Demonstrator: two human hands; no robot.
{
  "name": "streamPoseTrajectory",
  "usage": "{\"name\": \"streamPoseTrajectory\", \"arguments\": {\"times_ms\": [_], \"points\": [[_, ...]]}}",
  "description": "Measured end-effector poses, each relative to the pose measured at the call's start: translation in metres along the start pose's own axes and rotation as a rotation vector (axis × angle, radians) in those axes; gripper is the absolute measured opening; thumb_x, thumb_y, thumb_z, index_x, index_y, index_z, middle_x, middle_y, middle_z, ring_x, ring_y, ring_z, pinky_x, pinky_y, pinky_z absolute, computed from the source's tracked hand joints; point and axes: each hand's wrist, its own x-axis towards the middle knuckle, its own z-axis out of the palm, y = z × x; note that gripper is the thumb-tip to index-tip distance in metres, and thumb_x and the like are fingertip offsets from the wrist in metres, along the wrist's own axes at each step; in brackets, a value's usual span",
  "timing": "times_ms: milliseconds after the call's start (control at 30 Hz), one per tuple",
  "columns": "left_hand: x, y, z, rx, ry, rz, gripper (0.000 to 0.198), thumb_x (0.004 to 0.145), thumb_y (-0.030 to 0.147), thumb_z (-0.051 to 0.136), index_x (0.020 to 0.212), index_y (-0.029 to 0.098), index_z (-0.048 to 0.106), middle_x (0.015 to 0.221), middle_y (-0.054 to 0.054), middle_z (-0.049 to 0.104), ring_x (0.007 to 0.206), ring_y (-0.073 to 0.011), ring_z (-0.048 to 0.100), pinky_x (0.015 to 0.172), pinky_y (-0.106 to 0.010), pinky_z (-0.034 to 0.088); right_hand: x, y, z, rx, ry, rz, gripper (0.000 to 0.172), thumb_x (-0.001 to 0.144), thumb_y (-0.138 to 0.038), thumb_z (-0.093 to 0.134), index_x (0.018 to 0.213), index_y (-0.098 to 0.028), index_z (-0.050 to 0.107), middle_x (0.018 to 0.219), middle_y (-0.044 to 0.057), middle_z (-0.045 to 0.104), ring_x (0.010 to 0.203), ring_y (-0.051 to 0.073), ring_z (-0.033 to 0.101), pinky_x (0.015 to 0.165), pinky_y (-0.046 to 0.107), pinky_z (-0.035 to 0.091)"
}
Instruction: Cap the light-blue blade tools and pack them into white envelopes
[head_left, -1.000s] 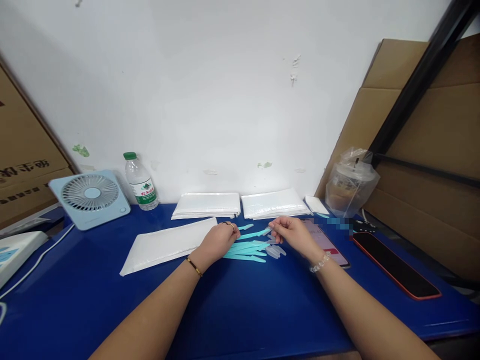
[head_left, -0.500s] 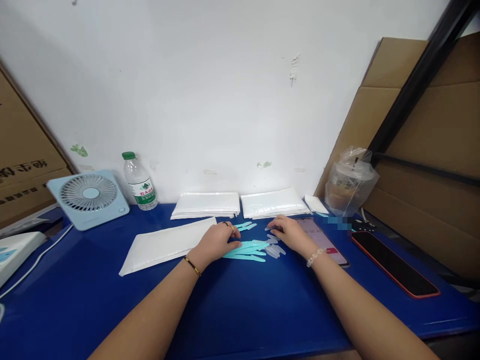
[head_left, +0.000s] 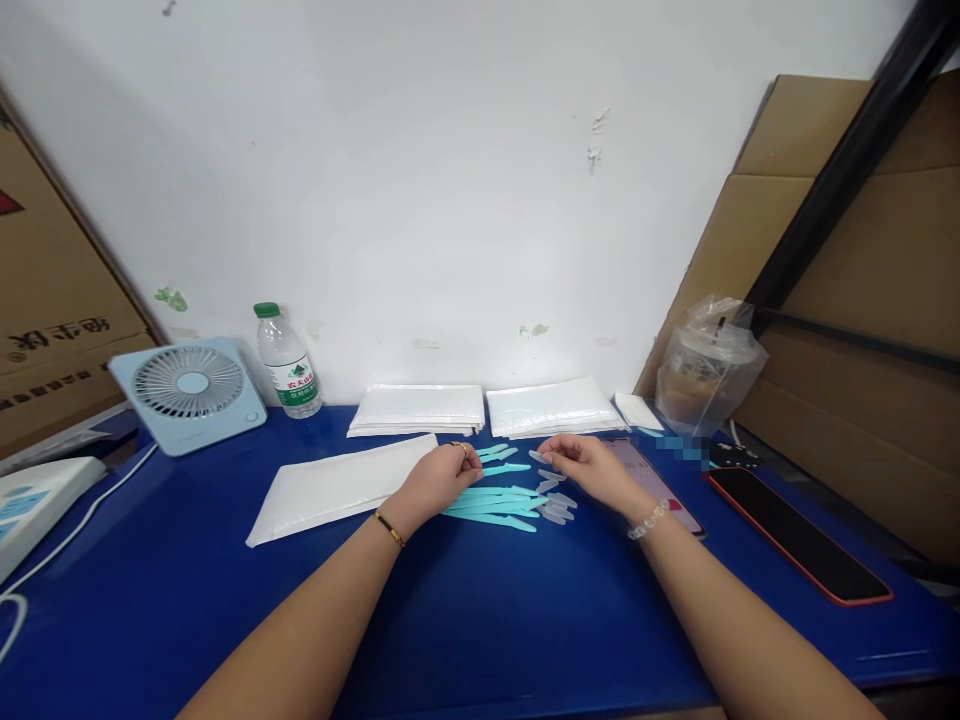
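Observation:
My left hand [head_left: 444, 478] pinches a teal eyebrow razor [head_left: 507, 469], whose blade end points right. Close below lie several more teal eyebrow razors [head_left: 491, 508] in a loose pile, and a couple of others [head_left: 491, 453] rest just beyond. My right hand [head_left: 585, 465] is closed on a small clear blade cap [head_left: 538, 456] between thumb and fingers, slightly right of the held razor's tip and apart from it. Several loose clear caps [head_left: 559, 508] lie between the hands, by the pile's right end. Under my left wrist a white padded envelope [head_left: 330, 490] lies flat.
Two stacks of white envelopes [head_left: 416, 408] [head_left: 551, 408] stand against the wall. A blue fan [head_left: 187, 395] and a water bottle [head_left: 289, 365] are at left. To the right are a lit phone [head_left: 660, 490], a dark phone [head_left: 799, 535] and a bagged drink cup [head_left: 705, 370].
My left hand has lifted one eyebrow razor off the pile, and its fingers are now pinched. My right hand has picked up a clear cap. The view has shifted slightly.

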Motion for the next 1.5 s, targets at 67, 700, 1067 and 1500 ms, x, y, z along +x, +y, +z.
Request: {"name": "streamPoseTrajectory", "arguments": {"times_ms": [67, 700, 1067, 1500], "points": [[0.002, -0.004, 0.001, -0.058, 0.005, -0.009, 0.019, 0.082, 0.036, 0.048, 0.083, 0.021, 0.058, 0.074, 0.000, 0.061, 0.067, -0.0146, 0.055, 0.055, -0.023, 0.037, -0.002, -0.003, 0.000, 0.078, -0.035, -0.008, 0.028, 0.082, -0.042, 0.055, 0.091, -0.017, 0.064, 0.081, 0.003, 0.064, 0.071, 0.015, 0.056, 0.063, 0.027, 0.044], [0.005, -0.010, 0.003, -0.108, 0.025, -0.028, 0.021, 0.080, 0.039, 0.051, 0.083, 0.020, 0.059, 0.071, 0.000, 0.060, 0.065, -0.0139, 0.054, 0.055, -0.023, 0.036, -0.001, -0.005, 0.003, 0.248, 0.023, 0.130, 0.028, 0.083, -0.040, 0.052, 0.097, -0.017, 0.058, 0.074, 0.001, 0.056, 0.067, 0.012, 0.050, 0.066, 0.028, 0.042], [0.004, -0.010, 0.001, -0.136, 0.022, -0.024, 0.020, 0.080, 0.039, 0.051, 0.082, 0.020, 0.059, 0.070, 0.001, 0.059, 0.064, -0.0134, 0.053, 0.054, -0.022, 0.036, -0.002, -0.011, 0.007, 0.586, -0.082, 0.179, 0.022, 0.076, -0.035, 0.065, 0.087, -0.018, 0.058, 0.073, -0.001, 0.055, 0.067, 0.011, 0.053, 0.064, 0.027, 0.044], [0.004, -0.010, 0.000, -0.141, 0.032, -0.016, 0.020, 0.079, 0.039, 0.051, 0.081, 0.020, 0.059, 0.070, 0.001, 0.058, 0.063, -0.0136, 0.053, 0.054, -0.023, 0.037, 0.000, -0.003, 0.006, 0.356, -0.064, 0.049, 0.030, 0.079, -0.047, 0.060, 0.085, -0.018, 0.057, 0.079, 0.001, 0.060, 0.069, 0.013, 0.058, 0.063, 0.027, 0.044]]}}
